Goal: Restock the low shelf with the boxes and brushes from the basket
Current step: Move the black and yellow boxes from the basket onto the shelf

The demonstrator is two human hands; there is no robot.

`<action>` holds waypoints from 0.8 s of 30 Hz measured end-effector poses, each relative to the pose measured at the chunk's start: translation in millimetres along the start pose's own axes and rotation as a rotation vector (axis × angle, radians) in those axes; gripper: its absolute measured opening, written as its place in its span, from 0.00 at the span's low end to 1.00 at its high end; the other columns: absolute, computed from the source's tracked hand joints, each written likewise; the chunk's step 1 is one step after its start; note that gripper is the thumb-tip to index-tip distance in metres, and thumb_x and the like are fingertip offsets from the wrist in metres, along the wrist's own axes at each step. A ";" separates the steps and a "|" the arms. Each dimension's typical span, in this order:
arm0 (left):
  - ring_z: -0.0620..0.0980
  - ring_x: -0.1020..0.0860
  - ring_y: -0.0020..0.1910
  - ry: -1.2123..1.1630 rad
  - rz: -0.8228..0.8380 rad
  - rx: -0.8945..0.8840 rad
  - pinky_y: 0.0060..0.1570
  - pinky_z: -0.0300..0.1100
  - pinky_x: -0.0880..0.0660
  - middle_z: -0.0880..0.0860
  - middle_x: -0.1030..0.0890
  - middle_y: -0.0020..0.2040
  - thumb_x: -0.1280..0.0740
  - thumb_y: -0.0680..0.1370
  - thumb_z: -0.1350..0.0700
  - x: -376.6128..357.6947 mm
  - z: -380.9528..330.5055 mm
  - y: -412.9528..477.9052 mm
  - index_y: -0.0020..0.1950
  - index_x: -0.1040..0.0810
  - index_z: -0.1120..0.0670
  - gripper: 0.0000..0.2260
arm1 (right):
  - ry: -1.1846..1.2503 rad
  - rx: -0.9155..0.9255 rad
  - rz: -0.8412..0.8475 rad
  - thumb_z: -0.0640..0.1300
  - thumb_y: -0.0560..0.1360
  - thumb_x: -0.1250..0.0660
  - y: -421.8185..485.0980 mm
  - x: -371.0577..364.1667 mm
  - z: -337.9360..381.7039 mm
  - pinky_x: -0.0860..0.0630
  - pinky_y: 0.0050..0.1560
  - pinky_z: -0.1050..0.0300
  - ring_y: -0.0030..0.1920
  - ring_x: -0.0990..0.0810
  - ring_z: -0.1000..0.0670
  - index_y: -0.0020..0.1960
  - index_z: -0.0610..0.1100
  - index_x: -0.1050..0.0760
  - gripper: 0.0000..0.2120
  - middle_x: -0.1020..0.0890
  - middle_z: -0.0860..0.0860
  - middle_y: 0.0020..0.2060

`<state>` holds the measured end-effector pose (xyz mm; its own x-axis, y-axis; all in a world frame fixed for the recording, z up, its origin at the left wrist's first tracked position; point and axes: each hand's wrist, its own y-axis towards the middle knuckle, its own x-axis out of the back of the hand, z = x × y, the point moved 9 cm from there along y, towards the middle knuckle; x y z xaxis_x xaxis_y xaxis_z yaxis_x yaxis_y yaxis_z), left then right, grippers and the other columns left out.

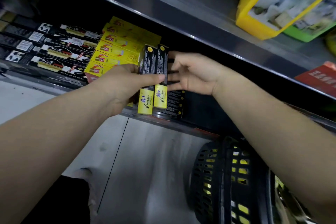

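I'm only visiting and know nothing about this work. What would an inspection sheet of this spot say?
Surface: low shelf, partly stocked, with a dark gap at its right.
Job's things: two black-and-yellow boxes held on end at the shelf edge; flat boxes lie beneath; basket on the floor, yellow showing through its holes; brushes not made out.
Clutter: nothing seen.
Hands: left hand grips both boxes; right hand open, fingers straight beside them.
Cables: nothing seen.
Surroundings: yellow boxes and black boxes stacked at left; upper shelf with yellow tub; grey floor.
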<state>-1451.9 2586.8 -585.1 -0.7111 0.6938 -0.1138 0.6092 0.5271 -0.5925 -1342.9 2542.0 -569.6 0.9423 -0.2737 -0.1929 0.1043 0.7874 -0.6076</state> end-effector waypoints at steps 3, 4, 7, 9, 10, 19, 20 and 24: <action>0.50 0.16 0.43 -0.007 0.113 0.010 0.40 0.46 0.18 0.54 0.15 0.45 0.26 0.62 0.52 -13.4 -2.0 -8.0 0.54 0.21 0.55 0.22 | -0.035 0.076 -0.035 0.34 0.76 0.39 -17.9 -0.7 -1.3 0.22 0.55 0.46 0.54 0.20 0.44 0.67 0.48 0.34 0.22 0.21 0.46 0.56; 0.50 0.16 0.45 0.009 0.125 0.006 0.42 0.46 0.18 0.53 0.15 0.46 0.26 0.60 0.50 -14.3 -2.4 -9.9 0.56 0.22 0.55 0.26 | -0.023 0.072 -0.068 0.35 0.75 0.37 -21.6 5.2 -2.8 0.21 0.53 0.48 0.54 0.19 0.44 0.69 0.51 0.37 0.25 0.21 0.47 0.56; 0.55 0.21 0.56 0.045 0.026 -0.035 0.59 0.54 0.25 0.55 0.18 0.55 0.24 0.58 0.46 0.6 -5.0 -8.4 0.66 0.27 0.55 0.37 | -0.066 0.024 -0.202 0.38 0.73 0.32 -29.2 31.9 -11.2 0.19 0.49 0.53 0.53 0.18 0.44 0.68 0.52 0.36 0.27 0.20 0.48 0.56; 0.57 0.24 0.60 0.016 -0.074 -0.066 0.63 0.57 0.29 0.56 0.20 0.59 0.23 0.62 0.46 17.4 -8.7 -5.6 0.69 0.30 0.55 0.38 | -0.114 -0.020 -0.341 0.40 0.71 0.29 -34.4 55.6 -17.0 0.19 0.43 0.58 0.48 0.18 0.48 0.65 0.46 0.33 0.24 0.20 0.46 0.53; 0.57 0.24 0.61 0.007 -0.112 -0.078 0.63 0.57 0.30 0.56 0.22 0.61 0.24 0.64 0.47 24.8 -10.2 -4.2 0.70 0.32 0.54 0.37 | -0.128 -0.033 -0.420 0.41 0.70 0.28 -36.8 68.6 -19.8 0.20 0.38 0.60 0.44 0.18 0.50 0.63 0.43 0.32 0.24 0.20 0.46 0.50; 0.56 0.25 0.61 0.041 -0.147 -0.100 0.63 0.57 0.29 0.55 0.22 0.62 0.24 0.66 0.47 38.5 -12.2 0.2 0.71 0.32 0.53 0.36 | -1.071 -0.127 -0.447 0.48 0.69 0.26 -1.0 85.4 -48.9 0.30 0.42 0.60 0.48 0.25 0.51 0.53 0.47 0.29 0.17 0.24 0.50 0.49; 0.55 0.24 0.60 0.052 -0.145 -0.097 0.62 0.57 0.29 0.54 0.22 0.61 0.24 0.66 0.47 38.6 -11.9 0.9 0.71 0.32 0.53 0.36 | -1.214 -0.161 -0.379 0.47 0.70 0.27 4.8 79.2 -57.5 0.29 0.45 0.60 0.49 0.26 0.50 0.57 0.46 0.29 0.19 0.24 0.48 0.52; 0.56 0.23 0.58 0.083 -0.167 -0.092 0.57 0.58 0.25 0.56 0.22 0.60 0.24 0.67 0.47 43.1 -11.6 2.3 0.67 0.30 0.51 0.32 | -1.605 -0.205 -0.203 0.45 0.71 0.29 15.7 65.7 -74.3 0.30 0.41 0.59 0.47 0.26 0.48 0.62 0.42 0.31 0.21 0.22 0.45 0.55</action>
<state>-1477.0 2623.6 -582.2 -0.7757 0.6293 0.0483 0.5175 0.6780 -0.5221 -1303.0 2495.2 -649.0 0.2778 0.5691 0.7739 0.3430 0.6938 -0.6333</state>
